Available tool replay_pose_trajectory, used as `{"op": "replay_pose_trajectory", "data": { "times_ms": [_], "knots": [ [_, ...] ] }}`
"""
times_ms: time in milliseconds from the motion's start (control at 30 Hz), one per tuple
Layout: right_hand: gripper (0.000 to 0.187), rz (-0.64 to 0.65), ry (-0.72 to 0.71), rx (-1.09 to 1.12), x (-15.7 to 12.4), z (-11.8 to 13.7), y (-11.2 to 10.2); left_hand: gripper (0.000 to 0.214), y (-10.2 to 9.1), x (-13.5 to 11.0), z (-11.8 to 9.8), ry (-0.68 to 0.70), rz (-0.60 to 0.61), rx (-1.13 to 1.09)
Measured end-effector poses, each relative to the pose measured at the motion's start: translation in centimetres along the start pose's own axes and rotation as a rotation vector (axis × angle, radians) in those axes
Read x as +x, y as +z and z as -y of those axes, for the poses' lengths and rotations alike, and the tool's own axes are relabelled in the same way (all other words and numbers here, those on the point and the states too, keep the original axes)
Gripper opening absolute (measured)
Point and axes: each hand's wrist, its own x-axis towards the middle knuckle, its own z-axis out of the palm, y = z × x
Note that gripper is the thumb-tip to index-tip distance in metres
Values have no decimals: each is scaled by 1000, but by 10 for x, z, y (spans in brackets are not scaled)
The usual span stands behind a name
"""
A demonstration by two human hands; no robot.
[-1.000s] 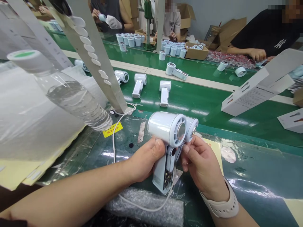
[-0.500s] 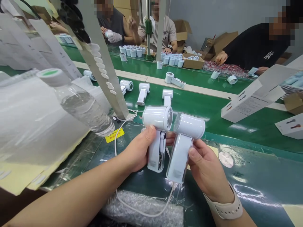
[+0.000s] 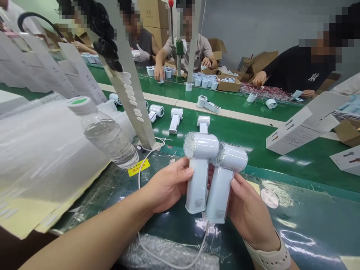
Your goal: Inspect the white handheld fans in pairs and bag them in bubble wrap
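Observation:
Two white, hair-dryer-shaped handheld fans stand side by side in front of me, their round heads touching or nearly so. My left hand [image 3: 171, 183] is closed on the handle of the left fan [image 3: 197, 183], thumb on its side. The right fan [image 3: 219, 195] is gripped at the handle by my right hand [image 3: 249, 206], its fingers mostly hidden behind. A white cable [image 3: 140, 225] runs up to the bottom of the right fan. Both fans show a clear, ribbed front facing left and a pale, smooth handle side.
A water bottle [image 3: 107, 135] leans on white wrapping sheets [image 3: 47, 150] beside a metal post [image 3: 137, 127]. More fans [image 3: 174, 120] lie on the green conveyor [image 3: 242, 131]. Bubble wrap [image 3: 168, 251] lies below my hands. A white box [image 3: 300, 123] stands right. Co-workers sit opposite.
My left hand has turned its fan, so the clear front now faces left and the open handle slot is out of sight. The two fans are closer together. Across the belt, a co-worker's hand reached down to a cup-shaped part.

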Motion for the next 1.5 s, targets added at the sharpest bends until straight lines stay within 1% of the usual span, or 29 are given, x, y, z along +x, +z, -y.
{"op": "replay_pose_trajectory", "data": {
  "times_ms": [67,133,167,233,300,367,433,500,600,700,833,967,1067,1200,1233,1333,1367,1500],
  "knots": [
    [29,47,14,57,0,0,3,43,0,1,-1,30,-8,28],
    [27,63,34,91,1,-1,4,44,2,2,-1,40,-12,50],
    [27,58,52,94,1,-1,4,43,4,3,-1,34,4,58],
    [31,51,98,76,1,-2,4,37,7,5,0,25,76,67],
    [36,67,128,42,1,-2,4,33,9,6,3,18,129,72],
    [41,81,129,14,1,-1,4,34,7,7,6,-5,88,71],
    [43,75,121,16,2,-1,5,35,3,7,9,-43,3,74],
    [43,70,113,39,3,0,6,29,-2,6,10,-59,-49,63],
    [34,81,65,90,3,0,5,18,-5,7,9,-48,-89,32],
    [24,111,21,110,2,-1,3,23,-2,8,8,-42,-126,17],
    [27,162,40,66,2,-2,0,30,3,8,6,-17,-202,10],
    [28,149,19,47,4,0,-1,41,7,8,4,9,-222,78],
    [30,167,19,71,3,2,0,49,7,8,4,29,-221,104],
    [25,194,21,113,3,1,-1,51,7,7,6,54,-213,154],
    [28,187,14,125,3,1,-1,50,7,7,6,54,-215,167],
    [51,159,2,145,4,-2,1,47,8,6,6,42,-236,191],
    [56,154,0,149,5,-2,1,45,8,6,6,37,-243,194],
    [57,186,-15,119,5,-3,1,39,9,6,4,7,-265,204]
  ]
}}
